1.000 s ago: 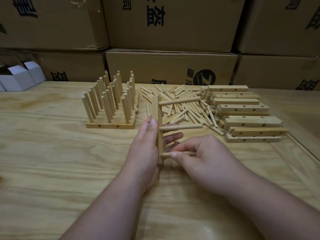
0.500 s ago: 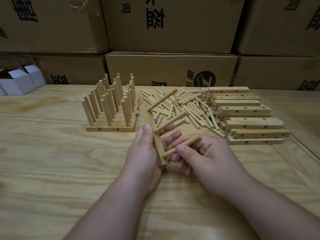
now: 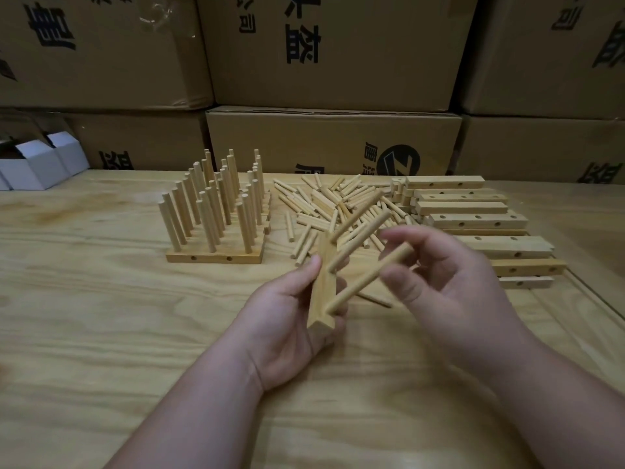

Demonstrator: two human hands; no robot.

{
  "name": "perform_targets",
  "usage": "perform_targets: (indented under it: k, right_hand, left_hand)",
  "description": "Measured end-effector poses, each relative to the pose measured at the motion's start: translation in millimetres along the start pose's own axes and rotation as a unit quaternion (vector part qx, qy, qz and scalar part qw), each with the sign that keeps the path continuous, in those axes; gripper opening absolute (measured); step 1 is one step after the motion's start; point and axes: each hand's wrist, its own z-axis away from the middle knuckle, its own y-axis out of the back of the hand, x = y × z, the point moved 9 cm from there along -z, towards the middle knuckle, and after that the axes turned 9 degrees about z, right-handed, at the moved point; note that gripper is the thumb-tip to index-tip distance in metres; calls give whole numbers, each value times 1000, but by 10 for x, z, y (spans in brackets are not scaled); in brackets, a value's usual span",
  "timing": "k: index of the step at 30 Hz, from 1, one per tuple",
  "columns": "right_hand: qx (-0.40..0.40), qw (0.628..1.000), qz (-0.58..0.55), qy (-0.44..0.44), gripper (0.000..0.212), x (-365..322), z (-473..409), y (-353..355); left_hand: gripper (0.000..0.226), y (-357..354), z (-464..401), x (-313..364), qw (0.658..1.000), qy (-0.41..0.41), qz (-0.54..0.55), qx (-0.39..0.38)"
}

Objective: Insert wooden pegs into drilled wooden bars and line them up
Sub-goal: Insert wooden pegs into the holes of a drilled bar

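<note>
My left hand (image 3: 287, 319) grips a drilled wooden bar (image 3: 321, 292), holding it tilted above the table. Three pegs stick out of the bar toward the upper right. The nearest peg (image 3: 365, 282) has its far end between the thumb and curled fingers of my right hand (image 3: 449, 289), which is blurred. To the left, finished bars with upright pegs (image 3: 216, 211) stand side by side in a block. A pile of loose pegs (image 3: 324, 201) lies behind my hands. A stack of drilled bars without pegs (image 3: 473, 220) lies at the right.
The wooden table (image 3: 101, 316) runs wide to the left and in front of me. Cardboard boxes (image 3: 334, 143) wall off the back edge. Small white boxes (image 3: 37, 167) sit at the far left. One stray peg (image 3: 375, 299) lies under my right hand.
The bar has been lifted and turned from upright to tilted, so the pegs now point up and right. My right hand has slid along the third peg to its far end.
</note>
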Motion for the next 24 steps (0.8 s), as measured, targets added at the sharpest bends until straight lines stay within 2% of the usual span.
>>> perform_targets:
  k: [2, 4, 7, 8, 11, 13, 15, 19, 21, 24]
  right_hand:
    - [14, 1000, -10, -5, 62, 40, -38, 100]
    - [17, 1000, -9, -6, 58, 74, -45, 121]
    - [32, 999, 24, -16, 20, 186, -70, 129]
    - [35, 998, 43, -27, 19, 244, -74, 135]
    - [6, 993, 97, -60, 34, 357, -73, 100]
    - [-52, 989, 121, -73, 35, 399, -57, 14]
    - [-92, 984, 138, -68, 33, 403, -43, -48]
    - [-117, 982, 138, -60, 32, 376, -40, -99]
    - [-108, 983, 123, -80, 29, 407, -43, -83]
    - [-49, 990, 85, -102, 25, 407, -71, 10]
  left_hand:
    - [38, -25, 24, -73, 999, 43, -3, -19]
    - [39, -37, 43, -138, 996, 80, -3, -32]
    - [46, -63, 83, -177, 991, 118, 15, -62]
    - [44, -79, 98, -182, 988, 129, 22, -76]
    - [17, -164, 167, -203, 977, 162, 57, -127]
    - [24, -194, 201, -204, 971, 174, 61, -155]
    - [21, -215, 225, -206, 964, 188, 81, -172]
    - [16, -164, 203, -211, 962, 202, 106, -148]
    - [26, -119, 162, -213, 967, 193, 109, -127]
    - [42, -58, 74, -175, 982, 143, 86, -84]
